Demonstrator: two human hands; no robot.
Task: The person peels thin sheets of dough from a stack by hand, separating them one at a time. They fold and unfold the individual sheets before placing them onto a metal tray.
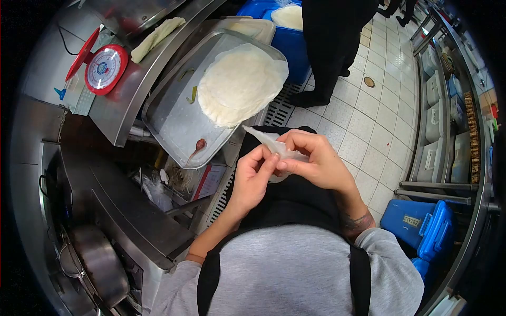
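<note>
Pinching thin wrapper (262, 138), left hand (252, 178) and right hand (318, 164) grip grasping it, blue crate (429, 234) label unreadable

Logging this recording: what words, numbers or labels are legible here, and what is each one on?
No text reads clearly.
Dial of the round red kitchen scale: numbers too small.
Pale label on the blue plastic crate: lettering blurred.
Red-edged paper under the steel tray: blurred.
The thin white sheet pinched by left hand and right hand: no print visible.
</note>
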